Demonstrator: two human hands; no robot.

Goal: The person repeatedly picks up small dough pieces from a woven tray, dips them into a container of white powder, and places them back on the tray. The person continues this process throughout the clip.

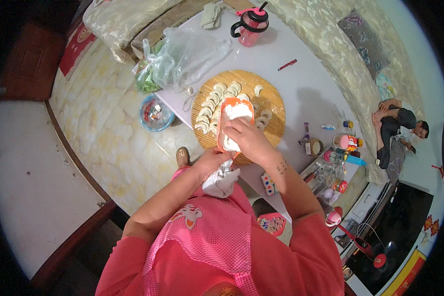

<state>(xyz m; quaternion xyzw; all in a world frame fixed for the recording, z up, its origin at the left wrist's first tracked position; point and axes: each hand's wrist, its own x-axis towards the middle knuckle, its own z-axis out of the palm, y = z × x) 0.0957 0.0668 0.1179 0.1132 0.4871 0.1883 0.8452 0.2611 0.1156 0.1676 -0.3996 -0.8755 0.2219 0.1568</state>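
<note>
An orange rectangular container (219, 127) with white powder, which looks like flour (238, 111), is held over a round slatted board (275, 87). Its near end is gripped by my left hand (211, 162). A crumpled white bag or cloth (222, 181) hangs right beside those fingers; whether they hold it too is unclear. My right hand (249, 138) reaches into the container with its fingers bent down at the powder, the fingertips partly hidden. Rows of crescent-shaped dumplings (212, 100) lie on the board, some covered by the container. One dumpling (258, 90) sits apart near the far edge.
Clear plastic bags (192, 55) with greens lie at the table's left edge, above a blue-rimmed bin (156, 113). Farther back stand a pink jug (249, 31) and a red pen (287, 64). Jars and tape (314, 147) crowd the right. A person (401, 118) sits on the sofa.
</note>
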